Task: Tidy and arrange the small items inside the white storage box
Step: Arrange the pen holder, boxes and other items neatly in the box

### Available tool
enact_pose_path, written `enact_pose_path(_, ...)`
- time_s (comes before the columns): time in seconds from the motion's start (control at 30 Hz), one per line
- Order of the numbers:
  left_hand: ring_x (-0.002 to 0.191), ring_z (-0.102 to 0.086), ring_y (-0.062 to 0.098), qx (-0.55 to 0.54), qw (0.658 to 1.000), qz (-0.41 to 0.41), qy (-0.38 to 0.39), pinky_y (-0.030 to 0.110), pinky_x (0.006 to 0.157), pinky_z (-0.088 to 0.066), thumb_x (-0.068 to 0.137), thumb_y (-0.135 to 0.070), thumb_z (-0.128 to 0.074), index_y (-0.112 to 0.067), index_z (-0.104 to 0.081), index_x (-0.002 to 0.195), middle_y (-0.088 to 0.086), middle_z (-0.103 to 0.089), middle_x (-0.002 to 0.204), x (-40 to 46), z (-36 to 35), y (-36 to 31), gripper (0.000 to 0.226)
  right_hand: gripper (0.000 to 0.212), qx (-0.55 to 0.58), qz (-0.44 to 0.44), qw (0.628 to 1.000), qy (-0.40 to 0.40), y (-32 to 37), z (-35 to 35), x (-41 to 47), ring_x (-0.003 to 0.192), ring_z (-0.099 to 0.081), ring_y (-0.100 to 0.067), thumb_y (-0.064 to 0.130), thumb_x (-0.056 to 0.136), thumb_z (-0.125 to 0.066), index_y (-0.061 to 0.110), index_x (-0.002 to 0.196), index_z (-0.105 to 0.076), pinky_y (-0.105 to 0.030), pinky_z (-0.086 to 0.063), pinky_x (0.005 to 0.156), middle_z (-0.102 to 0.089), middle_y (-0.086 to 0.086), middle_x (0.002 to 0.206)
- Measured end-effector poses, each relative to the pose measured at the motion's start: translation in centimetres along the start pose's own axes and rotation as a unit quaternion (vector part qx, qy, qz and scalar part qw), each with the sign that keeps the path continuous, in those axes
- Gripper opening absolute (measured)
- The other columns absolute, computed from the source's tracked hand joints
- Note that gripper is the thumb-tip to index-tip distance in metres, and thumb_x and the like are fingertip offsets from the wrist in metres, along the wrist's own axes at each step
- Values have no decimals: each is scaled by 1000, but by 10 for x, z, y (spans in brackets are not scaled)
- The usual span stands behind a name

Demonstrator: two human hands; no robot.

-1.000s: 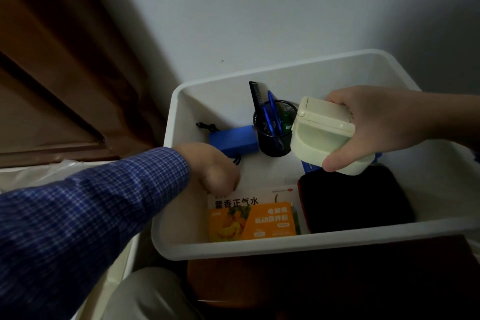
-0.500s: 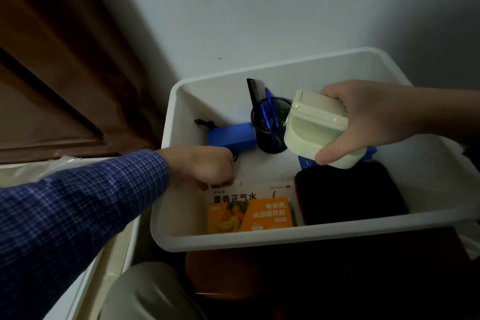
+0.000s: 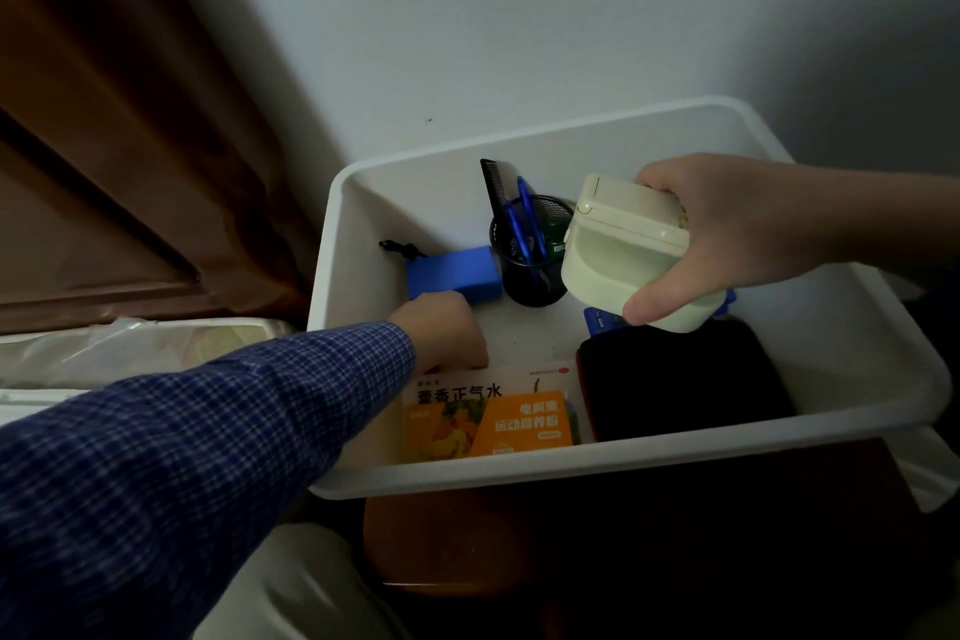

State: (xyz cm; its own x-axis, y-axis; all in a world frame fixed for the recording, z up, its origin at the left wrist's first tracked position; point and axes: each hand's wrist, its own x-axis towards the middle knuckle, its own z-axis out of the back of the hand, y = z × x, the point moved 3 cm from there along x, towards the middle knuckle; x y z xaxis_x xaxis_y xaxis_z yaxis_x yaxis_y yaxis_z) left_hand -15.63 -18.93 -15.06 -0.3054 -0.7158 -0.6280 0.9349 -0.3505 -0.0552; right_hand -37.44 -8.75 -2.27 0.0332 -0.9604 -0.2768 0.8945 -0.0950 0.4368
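Box (image 3: 857, 327): white, open-topped, set against a pale wall, its near rim over a dark brown surface.
Right hand (image 3: 727, 234): reaches in from the right above the box, fingers and thumb curled round a cream case (image 3: 623, 250), which is held tilted in the air over the middle of the box.
Left hand (image 3: 447, 327): in a blue checked sleeve (image 3: 208, 431), down inside the box on its left side, fingers curled under; whether it holds anything cannot be told. It sits just in front of the blue block and at the far edge of the carton.
Blue block (image 3: 452, 273): lies on the box floor at the back left, a black cord (image 3: 400, 248) trailing from its left end.
Pen cup (image 3: 530, 260): black mesh, upright, just right of the blue block; it holds blue pens (image 3: 527, 218), a black comb (image 3: 493, 187) leaning out to the left, and something green.
Carton (image 3: 488, 413): orange and white, printed with Chinese text, flat at the front of the box.
Black pad (image 3: 675, 379): dark, flat, at the front right, beside the carton.
Small blue item (image 3: 597, 320): partly hidden below the cream case; what it is cannot be told.
Outside the box: a brown curtain (image 3: 130, 120) at left, crinkled clear plastic (image 3: 130, 348) below it.
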Motion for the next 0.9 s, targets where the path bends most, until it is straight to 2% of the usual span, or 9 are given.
enact_pose_path(0.13, 53, -55, 12, -103, 993, 46, -21, 18, 42, -41, 77, -36, -72, -16, -59, 77, -2, -59, 66, 1, 1, 5, 23, 60, 11, 1, 1000, -3, -4, 2, -3, 67, -55, -3, 59, 49, -90, 30, 84, -50, -7, -39, 46, -59, 11, 78)
enact_pose_path(0.27, 45, -68, 21, -335, 932, 136, 3, 24, 38, -49, 78, -41, -76, -10, -59, 91, 7, -71, 57, 2, 9, 7, 37, 62, 13, -7, 1000, -7, -8, 1, -4, 68, -56, -3, 62, 47, -89, 30, 85, -51, -16, -36, 51, -60, 12, 80)
enact_pose_path(0.37, 40, -66, 23, -378, 915, 143, 5, 27, 39, -51, 83, -39, -73, -7, -57, 94, 10, -67, 50, 3, 7, 5, 38, 65, 7, -7, 1000, -2, -8, 0, -4, 69, -57, -4, 65, 45, -87, 30, 86, -51, -19, -37, 52, -61, 11, 81)
enact_pose_path(0.53, 51, -67, 20, -300, 947, 114, 11, 23, 44, -51, 91, -44, -62, -9, -57, 91, 8, -73, 66, 6, -1, 0, 35, 82, -20, -8, 1000, 23, -9, -11, -2, 67, -69, -20, 78, 32, -76, 29, 94, -53, -43, -60, 61, -67, 5, 82)
enact_pose_path(0.57, 54, -65, 20, -274, 958, 85, 3, 22, 44, -49, 94, -41, -57, -9, -59, 87, 8, -71, 70, 4, 2, -1, 33, 83, -30, -6, 999, 28, -10, -13, -1, 66, -69, -19, 79, 32, -76, 30, 94, -52, -42, -60, 61, -65, 7, 82)
enact_pose_path(0.63, 62, -61, 20, -167, 985, -9, -29, 26, 53, -48, 94, -35, -52, -6, -63, 79, 9, -66, 73, -1, 8, -5, 34, 76, -48, 2, 998, 32, -12, -17, -1, 67, -63, -9, 76, 35, -79, 33, 90, -48, -29, -51, 55, -62, 11, 82)
enact_pose_path(0.7, 76, -64, 20, -68, 992, -105, -33, 31, 64, -52, 91, -38, -54, -7, -69, 86, 8, -68, 84, -13, 10, -9, 34, 72, -69, 10, 997, 37, -15, -21, -3, 69, -57, -3, 74, 39, -82, 35, 87, -45, -19, -39, 53, -58, 14, 83)
enact_pose_path(0.77, 84, -68, 17, -1, 988, -150, 28, 31, 70, -55, 90, -41, -57, -16, -71, 97, 2, -71, 93, -27, 4, -9, 30, 75, -91, 18, 994, 49, -19, -27, -6, 73, -56, -3, 74, 39, -81, 35, 94, -47, -19, -42, 56, -56, 15, 87)
enact_pose_path(0.9, 87, -65, 8, 73, 972, -197, 109, 26, 75, -55, 88, -44, -65, -25, -70, 100, -7, -68, 98, -41, -10, -7, 22, 88, -130, 50, 988, 73, -21, -37, -11, 86, -53, -7, 78, 39, -77, 33, 108, -46, -33, -54, 76, -46, 17, 100)
